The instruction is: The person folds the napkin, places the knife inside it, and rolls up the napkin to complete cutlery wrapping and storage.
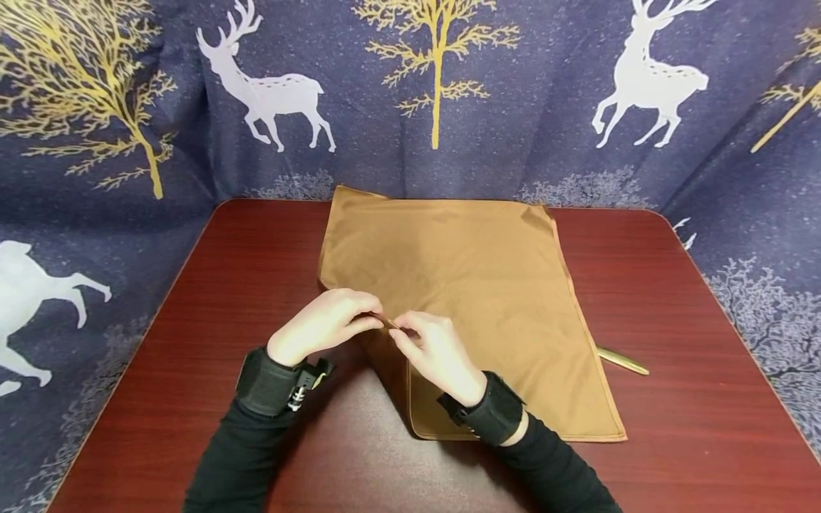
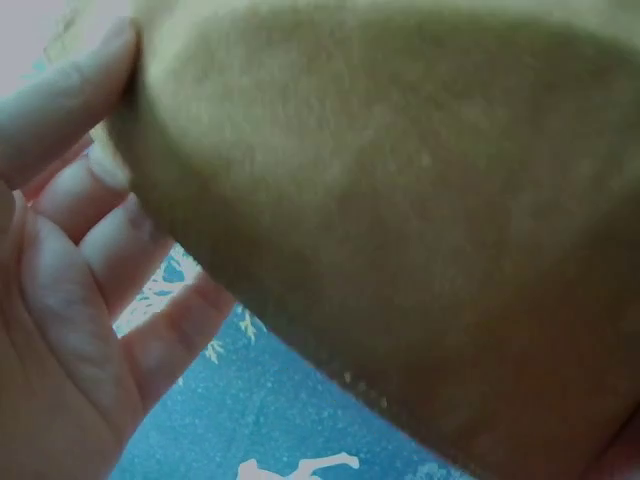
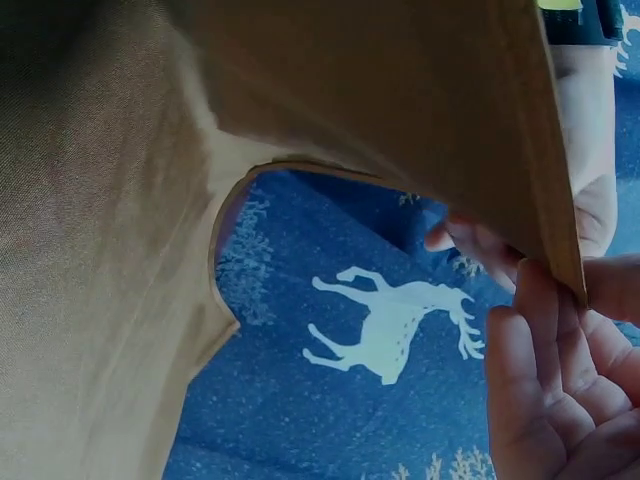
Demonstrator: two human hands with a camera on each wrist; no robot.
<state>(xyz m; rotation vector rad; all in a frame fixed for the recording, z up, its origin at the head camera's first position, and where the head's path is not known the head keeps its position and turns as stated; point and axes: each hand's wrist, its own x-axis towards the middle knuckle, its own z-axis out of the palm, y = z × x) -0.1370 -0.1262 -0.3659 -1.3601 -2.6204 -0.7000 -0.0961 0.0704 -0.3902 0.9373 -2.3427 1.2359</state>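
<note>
A tan cloth [image 1: 487, 271] with stitched hems lies spread over the table, its left edge raised off the surface. Near the middle of that edge my left hand [image 1: 327, 322] pinches the hem between thumb and fingers. Close beside it, my right hand [image 1: 441, 355] also pinches the raised edge, fingertips almost meeting the left ones. In the left wrist view the cloth [image 2: 400, 200] hangs from the thumb and forefinger and covers most of the picture. The right wrist view has the hem [image 3: 560, 200] running down into the right fingers [image 3: 545, 400].
A slim gold-coloured object [image 1: 623, 360] sticks out from under the cloth's right edge; its other end is hidden. The reddish-brown wooden table [image 1: 680, 427] has rounded far corners. Behind it hangs a dark blue curtain [image 1: 551, 85] printed with white deer and yellow trees.
</note>
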